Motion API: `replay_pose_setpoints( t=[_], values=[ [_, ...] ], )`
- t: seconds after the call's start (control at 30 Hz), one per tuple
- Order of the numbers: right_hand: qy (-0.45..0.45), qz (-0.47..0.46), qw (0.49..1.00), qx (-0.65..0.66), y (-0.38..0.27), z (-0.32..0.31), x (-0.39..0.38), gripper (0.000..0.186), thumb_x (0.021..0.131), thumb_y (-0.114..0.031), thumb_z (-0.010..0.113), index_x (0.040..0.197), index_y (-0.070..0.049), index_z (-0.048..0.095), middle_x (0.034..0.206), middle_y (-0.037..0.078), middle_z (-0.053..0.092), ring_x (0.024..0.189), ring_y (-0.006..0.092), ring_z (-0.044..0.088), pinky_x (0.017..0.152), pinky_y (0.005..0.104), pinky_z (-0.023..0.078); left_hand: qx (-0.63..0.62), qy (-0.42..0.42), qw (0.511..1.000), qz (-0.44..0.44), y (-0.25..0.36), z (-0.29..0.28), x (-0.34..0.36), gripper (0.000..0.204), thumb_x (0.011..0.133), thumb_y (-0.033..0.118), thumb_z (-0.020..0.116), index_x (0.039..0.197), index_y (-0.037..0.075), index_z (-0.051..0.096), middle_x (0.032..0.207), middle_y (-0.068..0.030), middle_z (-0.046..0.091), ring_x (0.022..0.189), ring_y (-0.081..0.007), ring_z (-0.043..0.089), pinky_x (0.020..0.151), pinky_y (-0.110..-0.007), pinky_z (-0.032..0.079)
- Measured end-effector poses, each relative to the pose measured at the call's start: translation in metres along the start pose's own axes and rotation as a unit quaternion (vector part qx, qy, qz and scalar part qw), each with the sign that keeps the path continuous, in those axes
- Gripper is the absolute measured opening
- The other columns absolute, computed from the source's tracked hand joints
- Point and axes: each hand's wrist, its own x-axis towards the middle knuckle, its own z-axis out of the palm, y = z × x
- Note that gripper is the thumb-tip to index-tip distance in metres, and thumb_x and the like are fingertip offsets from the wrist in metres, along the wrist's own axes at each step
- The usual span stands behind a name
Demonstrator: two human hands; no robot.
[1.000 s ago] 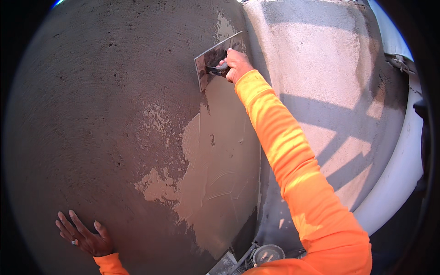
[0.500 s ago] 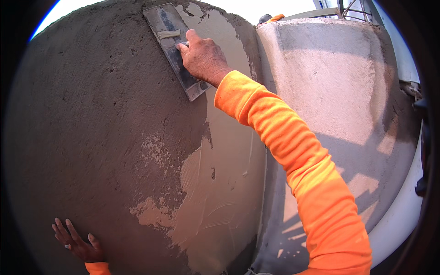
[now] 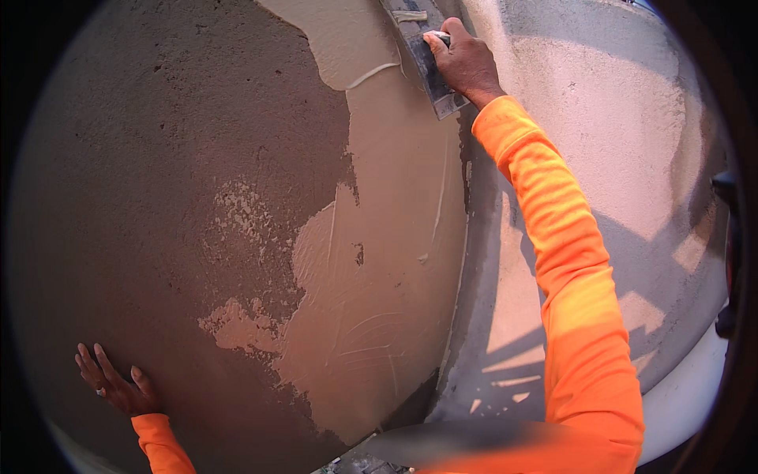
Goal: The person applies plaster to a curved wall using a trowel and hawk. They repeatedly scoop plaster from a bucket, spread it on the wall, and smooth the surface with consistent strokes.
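My right hand (image 3: 467, 67) grips the handle of a rectangular plastering trowel (image 3: 425, 67). The trowel's long blade lies against the wall near the inner corner, its top end cut off by the picture's edge. Beneath and left of it spreads a smooth, pale coat of plaster (image 3: 395, 182) with a raised ridge (image 3: 373, 75) beside the blade. Low on the left, my left hand (image 3: 117, 385) rests on the dark, rough wall (image 3: 158, 197), fingers spread and holding nothing. A ring shows on one of its fingers.
To the right of the corner stands a lighter wall (image 3: 584, 134) crossed by shadows. A white pipe-like curved surface (image 3: 687, 395) runs along the lower right. Patchy pale plaster (image 3: 241, 325) marks the dark wall, and rubble (image 3: 363, 458) lies at its foot.
The trowel in my right hand has moved right, toward the corner. The upper plaster coat now reaches farther left, with a new ridge. The view has tilted down; my left hand stays on the wall.
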Motion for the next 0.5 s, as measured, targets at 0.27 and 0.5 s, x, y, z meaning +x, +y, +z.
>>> replay_pose_setpoints(
  t=[0.27,0.5],
  values=[
    [-0.049,0.243,0.943,0.222,0.005,-0.007,-0.311,0.034,0.101,-0.036,0.071,0.109,-0.004,0.061,0.084,0.014,0.07,0.078,0.0258,0.07,0.072,0.039,0.054,0.004,0.007,1.0,0.024,0.002,0.005,-0.001,0.07,0.107,0.057,0.035,0.155,0.006,0.044,0.163,-0.0176,0.04,0.15,-0.0419,0.037,0.123,-0.058,0.029],
    [-0.04,0.603,0.706,0.369,-0.049,0.032,-0.463,0.04,0.103,-0.039,0.066,0.107,0.0,0.056,0.079,0.009,0.059,0.054,0.0164,0.057,0.047,0.0334,0.048,0.015,0.014,0.999,0.045,0.005,0.004,0.002,0.071,0.107,0.058,0.034,0.154,0.006,0.045,0.161,-0.0197,0.04,0.15,-0.0401,0.036,0.123,-0.057,0.03]
  ],
)
